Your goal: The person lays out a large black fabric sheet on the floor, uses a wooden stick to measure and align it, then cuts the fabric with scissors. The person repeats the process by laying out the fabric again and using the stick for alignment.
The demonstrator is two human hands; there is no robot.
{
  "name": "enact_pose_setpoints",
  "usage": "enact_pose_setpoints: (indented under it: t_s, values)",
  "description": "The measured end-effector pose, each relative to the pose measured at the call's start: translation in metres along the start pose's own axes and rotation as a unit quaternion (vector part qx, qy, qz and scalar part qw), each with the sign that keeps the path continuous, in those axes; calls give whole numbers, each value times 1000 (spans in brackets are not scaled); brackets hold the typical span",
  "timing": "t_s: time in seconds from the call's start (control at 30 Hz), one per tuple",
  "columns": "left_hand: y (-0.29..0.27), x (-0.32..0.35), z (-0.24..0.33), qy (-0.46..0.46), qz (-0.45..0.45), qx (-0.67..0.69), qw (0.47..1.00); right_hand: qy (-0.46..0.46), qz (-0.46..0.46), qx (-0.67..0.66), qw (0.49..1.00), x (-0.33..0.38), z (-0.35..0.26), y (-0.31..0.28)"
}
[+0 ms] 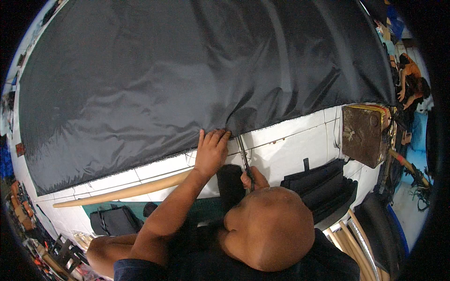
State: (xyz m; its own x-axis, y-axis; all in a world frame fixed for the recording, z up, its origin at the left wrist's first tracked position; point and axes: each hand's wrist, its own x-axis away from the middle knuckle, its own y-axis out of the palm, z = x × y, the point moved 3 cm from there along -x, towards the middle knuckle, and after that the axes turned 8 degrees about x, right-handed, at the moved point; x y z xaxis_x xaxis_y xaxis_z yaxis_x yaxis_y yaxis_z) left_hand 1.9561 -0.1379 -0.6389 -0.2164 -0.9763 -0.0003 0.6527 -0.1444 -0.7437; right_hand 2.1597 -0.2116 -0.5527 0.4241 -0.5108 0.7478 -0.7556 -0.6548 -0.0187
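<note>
A wide sheet of black, slightly shiny fabric (154, 84) spreads over the white tiled floor, wrinkled, with a frayed near edge. My left hand (213, 149) lies on that edge, fingers stretched out and pressing the cloth down. Just to its right, a pair of long metal scissors (243, 155) points away from me, the blade tips meeting the fabric edge. My right hand (257, 179) is closed round the scissors' handles, partly hidden by the head in front of it. Beside the blades the cloth rises in a fold.
A long tan tube (126, 189) lies left of my left forearm, near a black bag (112, 220) on a green mat (164, 210). Folded black pieces (323, 187) lie to the right, below a brown box (363, 133). Another person (411, 79) is at far right.
</note>
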Motion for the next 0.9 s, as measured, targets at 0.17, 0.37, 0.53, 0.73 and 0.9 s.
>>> enact_pose_setpoints:
  t_s: [0.17, 0.37, 0.53, 0.73, 0.9]
  values:
    - [6, 0, -1, -4, -2, -16, 1000, 55, 143, 6, 988, -60, 44, 5]
    - [8, 0, -1, -4, -11, -28, 1000, 45, 159, 47, 985, -68, 48, 0]
    - [9, 1, -2, -9, -23, -37, 999, 48, 160, 97, 981, -70, 51, -3]
    - [12, 1, -4, -6, -33, -51, 998, 65, 164, 101, 979, -68, 63, -1]
    - [13, 3, -3, 2, -37, -43, 998, -4, 200, 73, 977, -74, 31, -2]
